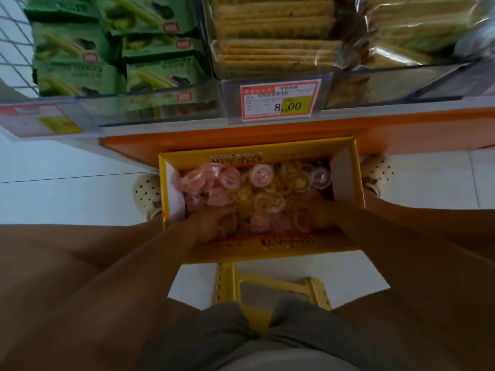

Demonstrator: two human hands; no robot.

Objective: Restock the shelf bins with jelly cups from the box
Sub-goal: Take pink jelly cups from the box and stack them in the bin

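Plenty of jelly cups [257, 188] heaped in the box [267, 154], both hands deep inside: left hand [211, 222], right hand [320, 216], each grip buried among cups, can't tell if clenched. Restocking looks far from done.

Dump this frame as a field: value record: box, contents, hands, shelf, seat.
box: yellow carton, open, between the shoes, in front of the orange shelf base
contents: loose pink and yellow jelly cups
left hand: in the box among the cups, grip unclear
right hand: in the box at its right side, grip unclear
shelf: green snack packs left, cracker packs right, price tag reading 8.00
seat: yellow stool under the person
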